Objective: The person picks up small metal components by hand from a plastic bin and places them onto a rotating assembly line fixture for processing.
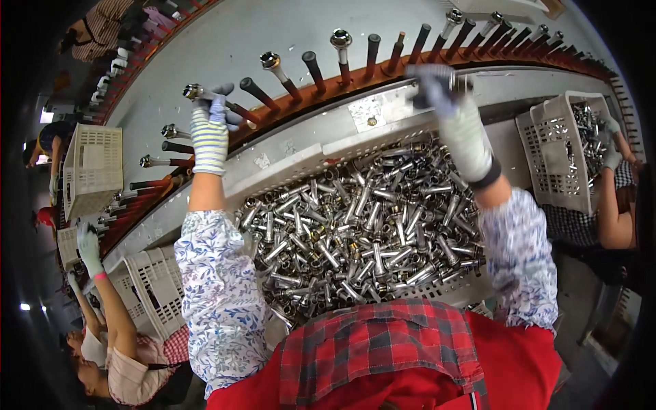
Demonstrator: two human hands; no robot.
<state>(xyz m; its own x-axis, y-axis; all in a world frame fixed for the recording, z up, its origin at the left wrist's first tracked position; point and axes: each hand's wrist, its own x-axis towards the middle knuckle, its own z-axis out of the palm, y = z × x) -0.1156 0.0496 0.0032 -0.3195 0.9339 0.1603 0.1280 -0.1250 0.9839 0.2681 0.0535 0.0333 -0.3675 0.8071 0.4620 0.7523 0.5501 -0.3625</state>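
Observation:
In a striped, dark-fingered glove, my left hand [210, 133] closes around a chrome tube fitting [193, 91] with a flanged end, on one of the upright pegs along the rack. My right hand [451, 99], gloved too, is over the ledge near the right part of the rack. Motion smears its fingers, and a metallic bit shows beside them, so its hold is unclear. Between my forearms, a pale plastic crate [287, 167] holds a heap of loose chrome tube fittings [362, 225].
A curved row of dark-sleeved pegs [311, 72] on a reddish rail runs across; some carry chrome fittings [340, 39]. A co-worker's gloved hands [610, 147] are at another crate [553, 157] on the right. More co-workers and crates [160, 287] line the left.

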